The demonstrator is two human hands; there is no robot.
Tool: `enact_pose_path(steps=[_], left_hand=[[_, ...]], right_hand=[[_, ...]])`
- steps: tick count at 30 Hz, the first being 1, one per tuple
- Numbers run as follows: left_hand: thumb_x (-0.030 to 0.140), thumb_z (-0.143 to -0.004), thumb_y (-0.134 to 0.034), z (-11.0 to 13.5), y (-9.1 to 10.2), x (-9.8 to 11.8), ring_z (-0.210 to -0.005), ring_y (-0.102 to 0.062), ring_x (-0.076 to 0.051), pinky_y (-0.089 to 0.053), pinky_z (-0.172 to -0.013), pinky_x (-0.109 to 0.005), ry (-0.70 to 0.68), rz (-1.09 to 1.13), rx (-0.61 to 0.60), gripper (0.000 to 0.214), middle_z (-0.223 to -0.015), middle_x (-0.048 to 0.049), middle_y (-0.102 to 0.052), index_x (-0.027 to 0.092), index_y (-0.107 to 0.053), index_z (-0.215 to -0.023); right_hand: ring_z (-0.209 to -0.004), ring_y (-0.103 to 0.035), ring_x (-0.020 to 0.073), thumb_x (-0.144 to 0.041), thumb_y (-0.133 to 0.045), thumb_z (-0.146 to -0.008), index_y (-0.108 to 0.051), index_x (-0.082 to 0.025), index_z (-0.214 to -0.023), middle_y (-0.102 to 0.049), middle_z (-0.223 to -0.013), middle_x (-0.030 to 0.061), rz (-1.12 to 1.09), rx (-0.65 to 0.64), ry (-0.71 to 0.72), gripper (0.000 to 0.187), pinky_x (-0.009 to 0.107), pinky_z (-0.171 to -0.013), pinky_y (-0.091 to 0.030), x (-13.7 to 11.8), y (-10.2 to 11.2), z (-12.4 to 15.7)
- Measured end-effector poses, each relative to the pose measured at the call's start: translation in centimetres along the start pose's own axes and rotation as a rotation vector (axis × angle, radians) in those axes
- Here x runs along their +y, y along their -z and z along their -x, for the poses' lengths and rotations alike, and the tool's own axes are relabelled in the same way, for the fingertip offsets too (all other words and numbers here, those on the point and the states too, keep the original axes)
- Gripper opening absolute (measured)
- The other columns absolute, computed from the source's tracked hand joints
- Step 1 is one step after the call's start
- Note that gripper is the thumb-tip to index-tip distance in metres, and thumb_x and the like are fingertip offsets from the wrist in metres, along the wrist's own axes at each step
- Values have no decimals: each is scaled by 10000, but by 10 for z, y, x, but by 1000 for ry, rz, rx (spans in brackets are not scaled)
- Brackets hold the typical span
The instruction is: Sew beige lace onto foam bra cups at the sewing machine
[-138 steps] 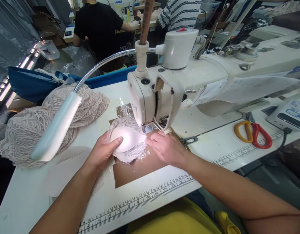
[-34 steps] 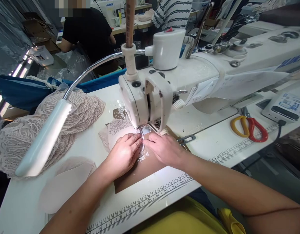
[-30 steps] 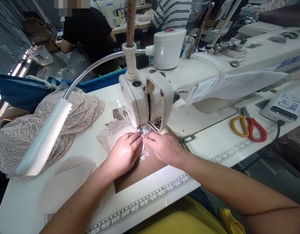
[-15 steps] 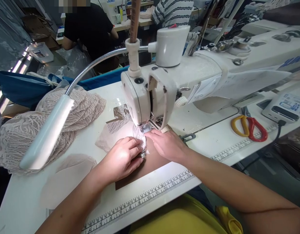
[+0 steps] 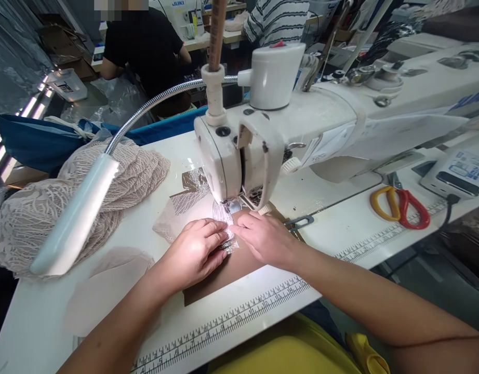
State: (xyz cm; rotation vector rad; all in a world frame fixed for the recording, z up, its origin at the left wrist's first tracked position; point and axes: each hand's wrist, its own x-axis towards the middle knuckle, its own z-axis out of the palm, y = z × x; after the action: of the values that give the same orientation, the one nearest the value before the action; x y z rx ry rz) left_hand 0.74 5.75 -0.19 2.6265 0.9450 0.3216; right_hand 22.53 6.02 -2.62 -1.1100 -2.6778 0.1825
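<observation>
A pale lace piece (image 5: 221, 212) lies under the needle end of a white sewing machine (image 5: 224, 156), lit brightly from above. My left hand (image 5: 198, 252) rests over its near left part, fingers together and curled, with the thumb tucked beneath. From the right, my right hand (image 5: 265, 236) pinches at the lace's edge, its index fingertip close to the left fingers. Under both hands is a brown sheet (image 5: 224, 278) on the table. More light mesh fabric (image 5: 167, 221) spreads left of the needle. The exact grip under the fingertips is partly hidden.
A heap of beige lace (image 5: 134, 171) sits at the left behind a gooseneck lamp (image 5: 76, 218). Beige cut pieces (image 5: 103, 291) lie nearer. Scissors (image 5: 399, 206) and a white box-shaped device (image 5: 455, 171) are at right. A printed ruler (image 5: 239, 323) lines the front edge. Two people sit beyond.
My right hand has drawn back from beside the presser foot, towards me, and its fingers have curled in at the lace edge. My left hand stays almost in place.
</observation>
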Motion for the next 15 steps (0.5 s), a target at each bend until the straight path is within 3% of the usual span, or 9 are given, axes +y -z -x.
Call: enact_pose_path(steps=[9, 15], left_hand=[[303, -912, -507, 1, -5, -4, -1072, -551, -292, -479, -908, -465, 0, -66, 35, 368, -1251, -151, -586, 153, -586, -1240], [300, -919, -503, 1, -1, 1, -1041, -567, -278, -490, -885, -448, -28, -47, 43, 285, -1171, -144, -616, 162, -656, -1115]], right_hand=[[-712, -470, 167, -102, -489, -852, -642, -153, -1147, -624, -863, 68, 85, 4, -105, 336, 302, -580, -267, -3, 3, -9], [-755, -508, 182, -101, -476, -848, -628, -172, -1186, -656, -921, 68, 72, 35, -129, 377, 307, -621, -309, 1, 2, -8]])
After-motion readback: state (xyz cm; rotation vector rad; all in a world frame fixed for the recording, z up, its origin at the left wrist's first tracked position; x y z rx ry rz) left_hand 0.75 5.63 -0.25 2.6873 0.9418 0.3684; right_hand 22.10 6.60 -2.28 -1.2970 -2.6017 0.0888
